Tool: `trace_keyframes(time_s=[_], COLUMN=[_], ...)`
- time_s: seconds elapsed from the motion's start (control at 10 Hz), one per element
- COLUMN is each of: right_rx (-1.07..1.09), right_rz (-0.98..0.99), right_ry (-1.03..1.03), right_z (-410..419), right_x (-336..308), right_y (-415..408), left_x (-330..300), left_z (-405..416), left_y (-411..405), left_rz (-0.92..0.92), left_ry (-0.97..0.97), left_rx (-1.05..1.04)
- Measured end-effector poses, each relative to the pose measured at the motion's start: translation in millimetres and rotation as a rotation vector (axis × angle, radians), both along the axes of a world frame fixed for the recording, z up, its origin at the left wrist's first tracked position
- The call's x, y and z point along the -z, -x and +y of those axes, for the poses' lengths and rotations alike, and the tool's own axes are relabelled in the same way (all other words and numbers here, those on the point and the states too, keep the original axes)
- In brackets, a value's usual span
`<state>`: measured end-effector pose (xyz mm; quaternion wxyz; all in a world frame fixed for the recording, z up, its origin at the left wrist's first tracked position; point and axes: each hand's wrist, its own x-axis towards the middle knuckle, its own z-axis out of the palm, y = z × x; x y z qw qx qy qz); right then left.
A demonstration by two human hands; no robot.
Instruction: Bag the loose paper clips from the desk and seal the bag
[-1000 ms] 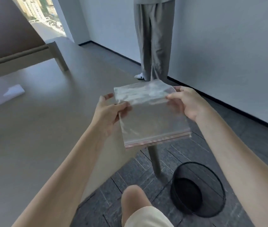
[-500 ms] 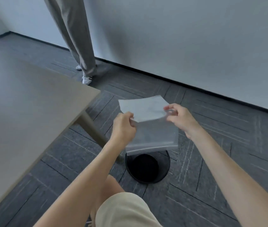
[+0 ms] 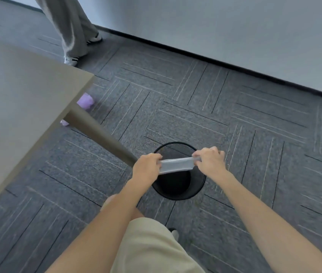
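Observation:
A clear plastic zip bag [image 3: 176,165] is stretched between both my hands, seen nearly edge-on as a narrow grey strip. My left hand [image 3: 146,166] pinches its left end and my right hand [image 3: 209,159] pinches its right end. The bag hangs directly above a black mesh wastebasket [image 3: 200,187] on the floor. No paper clips show in this view, and I cannot tell what the bag contains.
The grey desk [image 3: 18,107] fills the left, its corner and slanted leg [image 3: 97,134] running toward my left hand. A purple object [image 3: 85,101] lies on the carpet under the desk corner. Another person's legs [image 3: 71,30] stand near the wall. My knee in beige shorts [image 3: 150,247] is below.
My view has swung down and away from the desk to the floor. Both hands carried the bag lower over the wastebasket, and the bag has tilted from face-on to nearly edge-on.

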<state>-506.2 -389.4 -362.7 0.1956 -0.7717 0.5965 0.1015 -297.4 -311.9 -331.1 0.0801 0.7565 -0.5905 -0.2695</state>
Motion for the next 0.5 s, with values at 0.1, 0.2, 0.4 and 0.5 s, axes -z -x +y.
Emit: trace_keyframes(time_s=[0.1, 0.2, 0.4, 0.5], right_rx=[0.007, 0.028, 0.026, 0.047], right_rz=[0.019, -0.014, -0.247, -0.504], right_ry=[-0.104, -0.084, -0.100, -0.045], right_z=[3, 3, 2, 4], right_x=[9, 13, -27, -75], right_y=[-1, -5, -32, -52], left_x=[9, 9, -32, -77], left_z=[4, 6, 7, 10], left_y=[-6, -14, -28, -34], left_rz=[-0.004, 0.006, 0.036, 0.143], left_ry=[-0.034, 0.018, 0.137, 0.349], left_rx=[0.013, -0.028, -0.108, -0.187])
